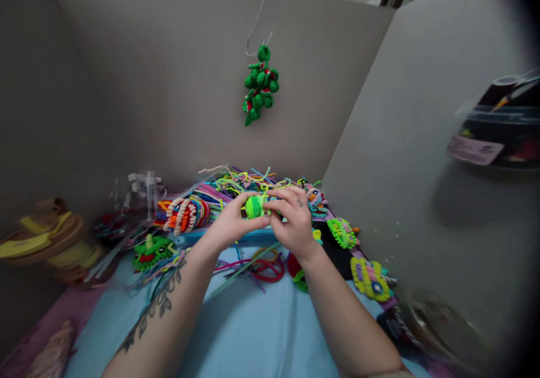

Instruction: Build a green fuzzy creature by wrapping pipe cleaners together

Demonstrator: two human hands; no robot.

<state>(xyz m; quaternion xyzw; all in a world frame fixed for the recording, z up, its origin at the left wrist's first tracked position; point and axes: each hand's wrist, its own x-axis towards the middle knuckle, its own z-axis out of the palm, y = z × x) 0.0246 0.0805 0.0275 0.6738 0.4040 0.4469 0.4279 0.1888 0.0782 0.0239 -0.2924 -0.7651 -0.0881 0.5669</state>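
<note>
Between my two hands, above the blue tabletop, is a small green and lime piece (255, 206) that looks made of fuzzy pipe cleaners. My left hand (231, 220) pinches it from the left, with the thumb along its lower side. From the right, my right hand (294, 217) has its fingers curled onto the piece's right end, hiding that part. A tangled heap of coloured pipe cleaners (248, 180) lies just behind the hands. Below them, loose red and green pipe cleaners (270, 268) rest on the blue cloth (253, 322).
Finished-looking pipe-cleaner figures lie around: an orange striped one (185, 215), a green one (152, 252), and a yellow one (371, 278). A green garland (261, 82) hangs on the back panel. Grey panels enclose the table; a container (498, 125) hangs at right.
</note>
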